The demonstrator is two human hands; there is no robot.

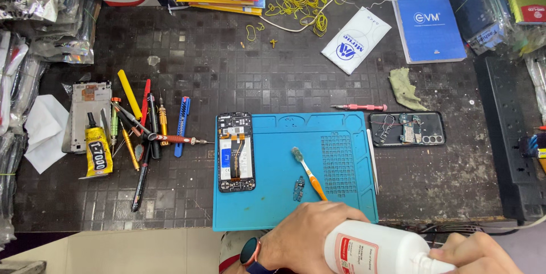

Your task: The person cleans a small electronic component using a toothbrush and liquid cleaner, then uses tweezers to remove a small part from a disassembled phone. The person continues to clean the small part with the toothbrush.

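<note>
The left hand [304,234] is closed around the body of a white bottle [375,249] that lies tilted low at the near edge of the bench [273,75], and the right hand [475,254] has its fingers together on the cap end of the same bottle; so both grips are clamped on it. Far to the left of the left hand lie a phone frame [86,116], a yellow glue tube [98,150] and a heap of tools [145,132], well apart from the bottle. Nearer, above and left of the left hand, an opened phone [235,152] lies on the blue mat [335,194]. Just above the left hand a small board [298,188] lies beside a brush [309,173] with an orange handle. In my judgement the risk is here: the bottle is held tilted just in front of the mat, so if the cap comes loose suddenly, liquid may spill on the mat and run to the board or the opened phone. The brush handle almost touches the left hand, so a careless move may push it against the board. Above the right hand, well apart, lie a pink screwdriver [359,107], a second phone [406,128] with its back open, a green cloth [405,88] and a blue book [426,23]. Nothing stands between the bottle and the mat.
</note>
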